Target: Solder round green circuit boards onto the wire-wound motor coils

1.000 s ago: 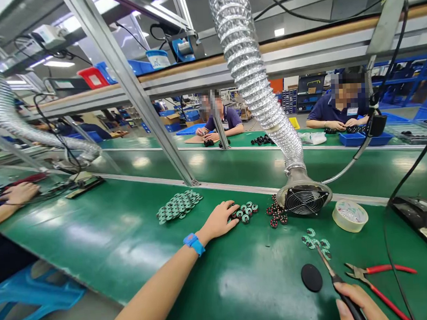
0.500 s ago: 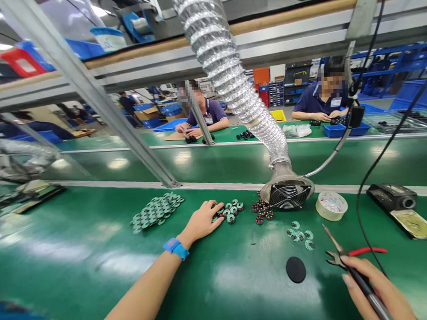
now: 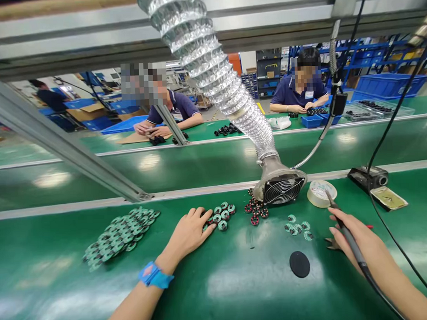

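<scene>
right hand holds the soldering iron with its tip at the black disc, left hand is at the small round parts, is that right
No: in the head view, the tip of the soldering iron is at the roll of tape, not the black disc; the rest is right.

At your near bench (image 3: 239, 283): iron (image 3: 351, 242), one; disc (image 3: 300, 264), one; tape roll (image 3: 317, 201), one; fan (image 3: 283, 190), one; pliers (image 3: 332, 243), one pair; loose rings (image 3: 298, 228), right, six; coils (image 3: 225, 215), middle, at least six, some hidden; left pile (image 3: 121, 235), one, pieces uncountable. Far bench (image 3: 205, 132), across from you: people (image 3: 298, 90), two.
</scene>
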The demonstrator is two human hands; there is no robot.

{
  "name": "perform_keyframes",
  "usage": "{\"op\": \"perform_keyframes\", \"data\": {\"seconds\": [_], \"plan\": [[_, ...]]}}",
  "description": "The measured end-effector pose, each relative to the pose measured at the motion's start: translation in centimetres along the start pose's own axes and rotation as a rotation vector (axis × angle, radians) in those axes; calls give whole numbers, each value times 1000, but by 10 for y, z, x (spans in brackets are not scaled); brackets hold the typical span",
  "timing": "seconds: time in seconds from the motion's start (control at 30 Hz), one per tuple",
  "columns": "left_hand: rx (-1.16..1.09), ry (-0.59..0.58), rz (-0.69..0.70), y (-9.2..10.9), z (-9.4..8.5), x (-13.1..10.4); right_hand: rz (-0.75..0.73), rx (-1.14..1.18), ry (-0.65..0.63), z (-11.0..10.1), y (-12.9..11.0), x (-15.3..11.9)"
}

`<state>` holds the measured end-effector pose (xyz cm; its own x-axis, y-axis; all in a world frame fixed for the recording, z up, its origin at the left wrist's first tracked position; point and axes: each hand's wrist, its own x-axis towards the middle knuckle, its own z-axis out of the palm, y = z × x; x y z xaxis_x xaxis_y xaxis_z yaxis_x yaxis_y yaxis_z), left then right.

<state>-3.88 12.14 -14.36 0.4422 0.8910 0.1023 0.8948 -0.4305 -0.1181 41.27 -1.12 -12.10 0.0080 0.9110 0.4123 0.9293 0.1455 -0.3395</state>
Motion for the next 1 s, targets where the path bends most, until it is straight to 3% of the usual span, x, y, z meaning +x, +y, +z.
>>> {"op": "perform_keyframes", "data": {"seconds": [0.17, 0.4, 0.77, 1.0], "plan": [[15, -13, -24, 4, -4, 2, 47, 101, 48, 8, -13, -9], [22, -12, -116, 2, -6, -6, -35, 160, 5, 32, 10, -14], [0, -20, -50, 0, -5, 5, -16, 199, -1, 20, 3, -10], [6, -1, -58, -2, -3, 0, 162, 257, 1, 16, 8, -17]]}}
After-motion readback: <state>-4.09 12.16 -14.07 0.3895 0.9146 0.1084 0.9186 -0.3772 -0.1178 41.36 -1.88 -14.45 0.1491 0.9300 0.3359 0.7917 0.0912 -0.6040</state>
